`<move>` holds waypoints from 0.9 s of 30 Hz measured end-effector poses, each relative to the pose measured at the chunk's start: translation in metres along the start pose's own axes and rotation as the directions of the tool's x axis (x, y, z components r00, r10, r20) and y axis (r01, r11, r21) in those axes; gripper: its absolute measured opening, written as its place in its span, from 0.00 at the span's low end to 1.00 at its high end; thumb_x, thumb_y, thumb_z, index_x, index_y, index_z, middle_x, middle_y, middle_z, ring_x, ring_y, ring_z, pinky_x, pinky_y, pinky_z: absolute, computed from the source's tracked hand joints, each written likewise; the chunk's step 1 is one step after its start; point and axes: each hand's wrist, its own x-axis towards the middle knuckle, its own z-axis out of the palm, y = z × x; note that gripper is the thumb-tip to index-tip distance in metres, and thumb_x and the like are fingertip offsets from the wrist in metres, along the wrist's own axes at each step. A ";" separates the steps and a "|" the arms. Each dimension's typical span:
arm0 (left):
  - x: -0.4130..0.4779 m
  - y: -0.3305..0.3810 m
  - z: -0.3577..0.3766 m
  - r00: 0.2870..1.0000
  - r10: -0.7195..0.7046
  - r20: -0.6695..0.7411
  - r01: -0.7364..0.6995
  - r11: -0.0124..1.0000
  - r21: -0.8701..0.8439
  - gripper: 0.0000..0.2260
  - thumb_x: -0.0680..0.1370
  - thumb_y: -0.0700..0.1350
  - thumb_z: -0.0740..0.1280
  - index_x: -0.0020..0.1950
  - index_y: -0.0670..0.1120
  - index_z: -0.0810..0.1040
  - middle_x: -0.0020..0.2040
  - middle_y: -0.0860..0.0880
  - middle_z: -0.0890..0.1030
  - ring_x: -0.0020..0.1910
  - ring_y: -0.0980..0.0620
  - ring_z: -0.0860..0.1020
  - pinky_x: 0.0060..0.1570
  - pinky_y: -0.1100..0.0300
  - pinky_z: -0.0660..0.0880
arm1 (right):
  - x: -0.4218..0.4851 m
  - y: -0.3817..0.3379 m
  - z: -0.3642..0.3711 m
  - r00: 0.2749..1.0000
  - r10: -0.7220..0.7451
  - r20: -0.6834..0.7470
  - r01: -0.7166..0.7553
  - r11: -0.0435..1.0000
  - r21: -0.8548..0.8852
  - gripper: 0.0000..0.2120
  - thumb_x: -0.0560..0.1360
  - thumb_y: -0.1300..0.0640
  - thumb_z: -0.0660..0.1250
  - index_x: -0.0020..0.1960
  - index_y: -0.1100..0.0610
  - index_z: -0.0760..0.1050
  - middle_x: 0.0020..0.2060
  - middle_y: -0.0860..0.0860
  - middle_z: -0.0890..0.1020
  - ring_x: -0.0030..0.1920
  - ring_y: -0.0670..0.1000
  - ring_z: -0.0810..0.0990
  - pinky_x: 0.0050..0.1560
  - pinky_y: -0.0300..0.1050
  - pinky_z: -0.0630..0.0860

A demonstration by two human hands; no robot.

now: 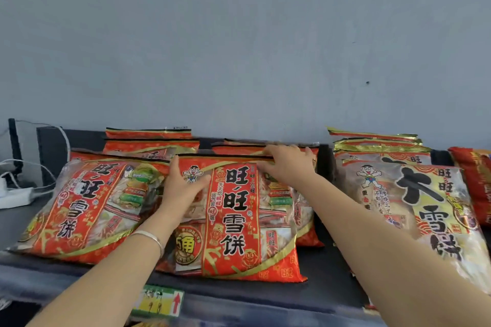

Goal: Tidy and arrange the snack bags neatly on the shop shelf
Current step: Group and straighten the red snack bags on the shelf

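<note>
While both hands rest on the middle snack bag, the step in hand looks like squaring that front bag against the stack behind it. The left hand lies flat on the bag's upper left face, fingers spread and loose — pressing, not clutching. The right hand reaches to the top right seam, fingers curled over the edge; whether it actually pinches the seam cannot be told, as that hand is blurred. The bag leans back on the dark shelf, its lower edge near the front lip, just above a price tag. A tilted left bag overlaps its side, and a larger right bag stands apart across a gap. Next, the person probably needs to nudge the middle bag upright and level — then straighten the slanted left one so the fronts line up.
</note>
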 end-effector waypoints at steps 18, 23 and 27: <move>0.031 0.000 0.027 0.975 -0.073 0.211 0.159 0.889 -0.430 0.16 0.81 0.58 0.52 0.60 0.51 0.73 0.55 0.48 0.79 0.54 0.50 0.77 0.53 0.51 0.72 | 0.051 0.000 -0.005 0.997 0.031 -0.074 -0.027 0.998 0.062 0.16 0.80 0.50 0.57 0.66 0.49 0.72 0.63 0.51 0.75 0.60 0.56 0.76 0.57 0.56 0.75; 0.065 0.001 0.029 0.953 -0.213 0.217 0.289 0.856 -0.429 0.21 0.80 0.61 0.52 0.66 0.52 0.72 0.60 0.45 0.78 0.63 0.43 0.74 0.66 0.42 0.66 | 0.088 -0.013 -0.001 0.989 0.010 0.148 -0.004 0.999 -0.043 0.19 0.78 0.50 0.61 0.68 0.49 0.70 0.64 0.51 0.76 0.63 0.55 0.74 0.63 0.55 0.70; 0.068 0.010 0.036 0.934 -0.072 0.350 0.269 0.788 -0.554 0.29 0.72 0.70 0.52 0.66 0.55 0.70 0.56 0.44 0.80 0.55 0.43 0.80 0.56 0.44 0.76 | 0.098 -0.010 0.016 0.977 0.011 0.214 0.004 0.997 -0.072 0.12 0.79 0.52 0.59 0.60 0.53 0.73 0.57 0.53 0.78 0.57 0.56 0.76 0.53 0.51 0.73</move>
